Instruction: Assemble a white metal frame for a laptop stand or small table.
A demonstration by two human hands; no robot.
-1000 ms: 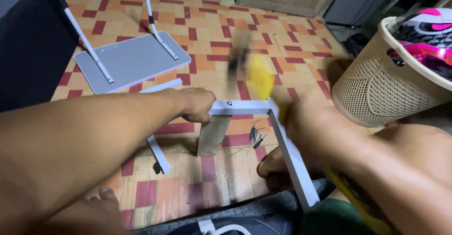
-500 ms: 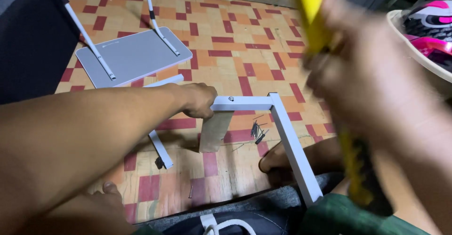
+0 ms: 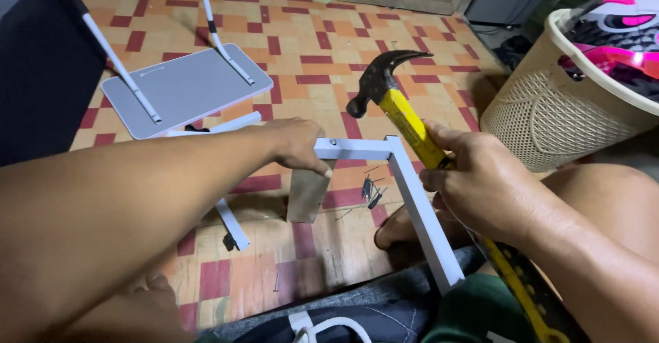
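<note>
Fingers (image 3: 461,156) of our right hand (image 3: 480,188) are wrapped tight around the yellow handle of a claw hammer (image 3: 398,106), gripping it partway up the shaft. Its dark steel head stands raised above the white frame (image 3: 412,199). Our left hand (image 3: 298,144) is clamped over the top bar of that frame, fingers curled down across the bar and thumb side toward us, just beside a small nail head (image 3: 332,142) showing on the bar's upper face.

What matters here is how the hammer lies to that nail. The handle's long axis runs on a slant from our lap at lower right up toward the upper left, so the head hangs above and slightly to the right of the nail, with open air between them. The nail sits lower and to the left of the hammer face, very close to our left fingertips. The right hand, further along by the frame's corner, is the farther of the two from it.

Under the bar a short wooden block (image 3: 307,193) stands on the tiled floor (image 3: 309,48), and loose nails (image 3: 369,188) lie scattered beside it. A grey panel with white legs (image 3: 185,85) rests further off, and a beige laundry basket (image 3: 549,109) stands at the right.
</note>
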